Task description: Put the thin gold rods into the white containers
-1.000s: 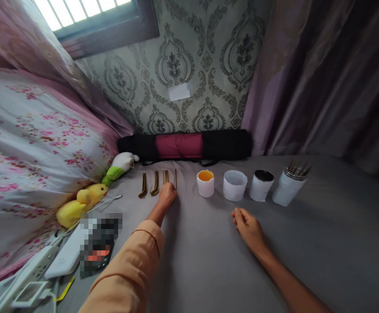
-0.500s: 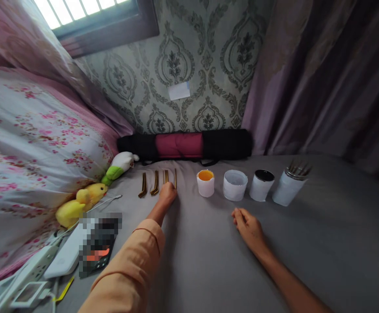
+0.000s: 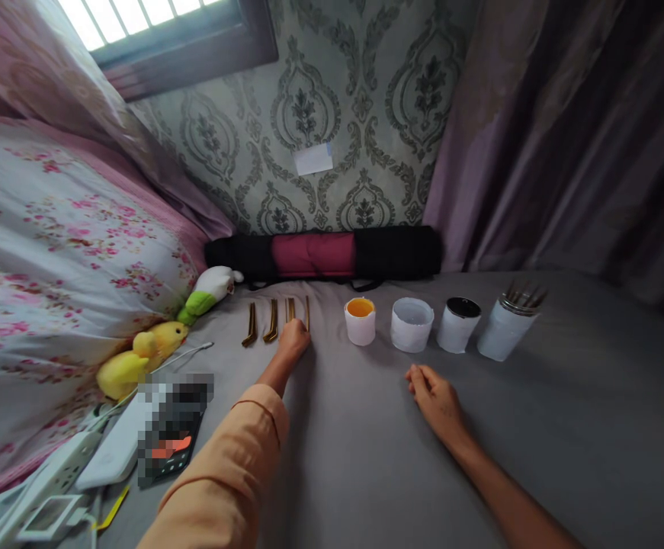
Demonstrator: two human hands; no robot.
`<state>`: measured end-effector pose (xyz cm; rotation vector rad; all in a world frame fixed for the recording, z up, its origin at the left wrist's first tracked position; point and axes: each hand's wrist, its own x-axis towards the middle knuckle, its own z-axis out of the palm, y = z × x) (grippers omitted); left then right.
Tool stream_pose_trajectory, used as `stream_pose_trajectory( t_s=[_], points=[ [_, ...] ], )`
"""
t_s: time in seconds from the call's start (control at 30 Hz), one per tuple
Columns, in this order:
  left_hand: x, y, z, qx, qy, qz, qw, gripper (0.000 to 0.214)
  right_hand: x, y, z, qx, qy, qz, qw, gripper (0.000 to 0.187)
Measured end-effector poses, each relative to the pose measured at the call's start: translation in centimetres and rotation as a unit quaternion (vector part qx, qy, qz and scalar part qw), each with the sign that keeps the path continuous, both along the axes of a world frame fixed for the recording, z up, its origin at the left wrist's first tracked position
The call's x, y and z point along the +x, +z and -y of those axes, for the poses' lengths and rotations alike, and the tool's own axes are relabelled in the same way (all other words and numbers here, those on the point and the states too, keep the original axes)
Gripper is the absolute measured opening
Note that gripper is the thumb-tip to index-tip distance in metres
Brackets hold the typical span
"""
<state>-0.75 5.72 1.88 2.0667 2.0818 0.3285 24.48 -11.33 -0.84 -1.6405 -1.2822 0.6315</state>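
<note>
My left hand (image 3: 293, 340) is closed at the near ends of thin gold-coloured sticks (image 3: 290, 309), which look like bent straws; its fingers hide those ends. One more gold stick (image 3: 307, 313) stands out just right of the knuckles. Left of this hand lie two bunches of the same kind, a bent bunch (image 3: 273, 320) and another bent bunch (image 3: 250, 325). My right hand (image 3: 435, 395) rests on the grey sheet with its fingers curled together, nothing visible in them. Beyond it are a white-wrapped cup of orange content (image 3: 360, 328) and a wider white-wrapped cup of clear liquid (image 3: 412, 332).
To the right stand a wrapped dark-topped jar (image 3: 458, 329) and a wrapped jar of brushes (image 3: 506, 332). A black and maroon roll (image 3: 314, 255) lies along the wall. Plush toys (image 3: 142, 357), a blurred phone (image 3: 174, 435), a power bank (image 3: 115, 450) and a power strip (image 3: 51, 480) are at left.
</note>
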Motion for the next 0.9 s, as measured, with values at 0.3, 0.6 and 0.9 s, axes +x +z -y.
stream_pose_trajectory(
  t_s=[0.3, 0.6, 0.9],
  points=[
    [-0.02, 0.11, 0.12, -0.002, -0.004, -0.001, 1.0, 0.024, -0.05, 0.0, -0.06, 0.001, -0.006, -0.002, 1.0, 0.043],
    [0.04, 0.38, 0.38, 0.001, 0.002, -0.002, 1.0, 0.024, -0.05, 0.17, 0.02, -0.004, -0.003, 0.0, 1.0, 0.042],
    [0.02, 0.58, 0.54, 0.015, 0.008, -0.001, 1.0, 0.022, 0.0, -0.19, -0.12, -0.005, -0.004, 0.005, 1.0, 0.042]
  ],
)
